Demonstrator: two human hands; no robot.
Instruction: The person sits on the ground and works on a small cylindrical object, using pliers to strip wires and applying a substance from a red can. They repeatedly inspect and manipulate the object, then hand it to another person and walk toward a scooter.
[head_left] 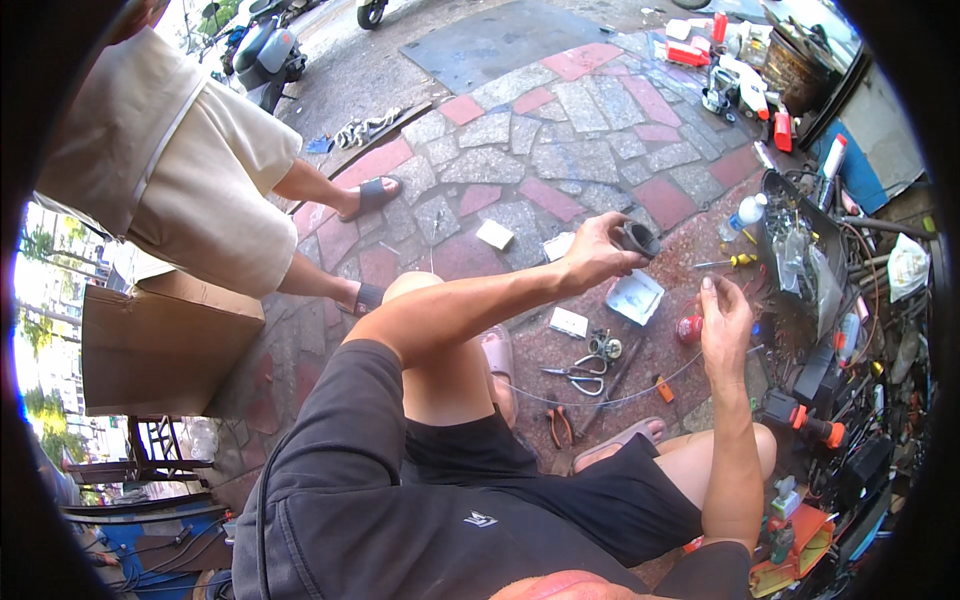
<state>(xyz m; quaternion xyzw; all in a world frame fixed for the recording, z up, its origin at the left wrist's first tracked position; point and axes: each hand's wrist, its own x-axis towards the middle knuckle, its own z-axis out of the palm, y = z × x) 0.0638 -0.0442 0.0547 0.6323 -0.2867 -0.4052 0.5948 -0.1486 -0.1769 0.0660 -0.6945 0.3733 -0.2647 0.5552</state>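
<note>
"Two bare hands are raised over the stone paving [570,160], and a black hollow piece [641,240] is held just right of centre! How is it gripped?"

"By the left hand [603,247], with thumb and fingers closed on its side. The round opening is left uncovered, perhaps so that the inside can be seen."

"And the right hand [726,318], farther right in the frame?"

"Thumb and fingertips are brought close together there, raised toward the top. Whether anything thin is pinched between them cannot be told."

"Down to the ground, then: what is set out?"

"Plenty! Scissors [572,373] and orange-handled pliers [556,411] are laid at lower centre, near the feet, probably so that either can be picked up without a stretch. A small metal assembly [604,345] is placed just above the scissors, likely for the same reason."

"And that white packaging [636,297]?"

"Laid open below the black piece, it seems, its contents not made out. A yellow-handled screwdriver [738,261] is set above the right hand, presumably for easy reach."

"Upper left, a standing person in pale shorts [220,170] is seen, well apart from both hands."
</note>
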